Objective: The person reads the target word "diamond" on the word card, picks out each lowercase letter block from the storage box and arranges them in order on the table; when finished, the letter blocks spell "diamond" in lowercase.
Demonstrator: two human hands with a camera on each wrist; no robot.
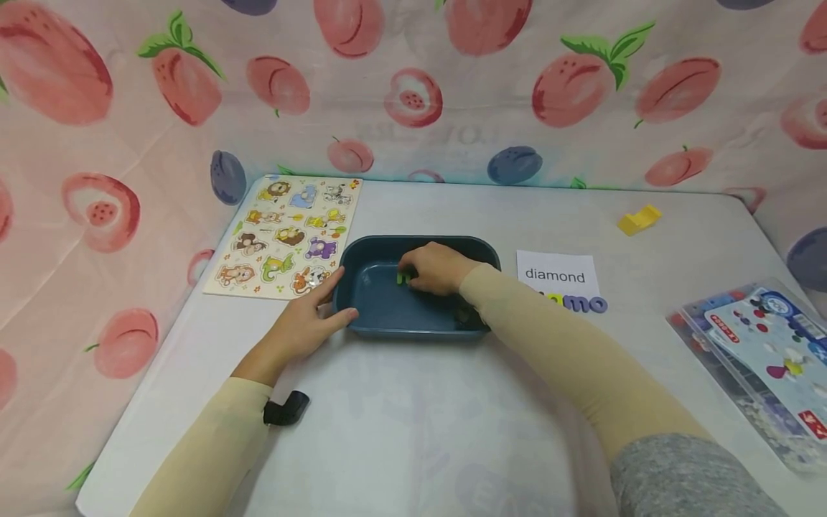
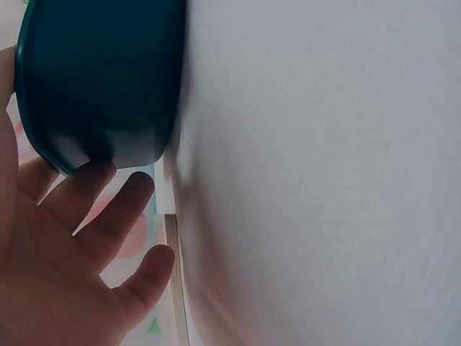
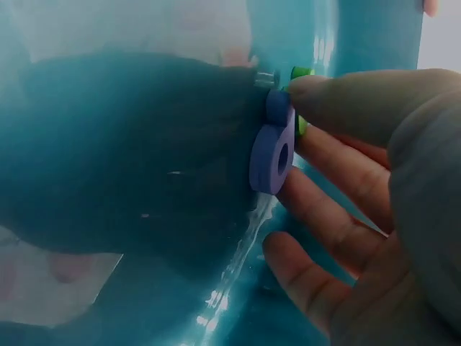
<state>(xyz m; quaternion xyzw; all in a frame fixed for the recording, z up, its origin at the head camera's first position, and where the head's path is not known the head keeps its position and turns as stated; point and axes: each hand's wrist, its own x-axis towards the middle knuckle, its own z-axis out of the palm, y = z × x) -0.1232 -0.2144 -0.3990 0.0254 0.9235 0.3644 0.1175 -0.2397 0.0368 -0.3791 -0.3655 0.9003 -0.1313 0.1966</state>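
Note:
A dark blue-green basin (image 1: pixel 381 305) stands mid-table. My left hand (image 1: pixel 306 323) rests its spread fingers against the left end of the basin. In the left wrist view, its fingertips (image 2: pixel 97 169) touch the end wall. Inside the basin, my right hand (image 1: pixel 442 269) pinches a green letter (image 1: pixel 403 276) between thumb and fingers. Right at those fingertips, the right wrist view shows a purple letter (image 3: pixel 272 155) with a round hole; whether it is held too, I cannot tell. The green letter (image 3: pixel 302 126) is mostly hidden behind it there.
A card reading "diamond" (image 1: pixel 555 276) lies right of the basin. Below it, purple letters (image 1: pixel 584 304) and a yellow one are partly covered by my right arm. An animal puzzle board (image 1: pixel 284 237), a yellow block (image 1: pixel 639 220) and a clear plastic case (image 1: pixel 762 359) also lie about.

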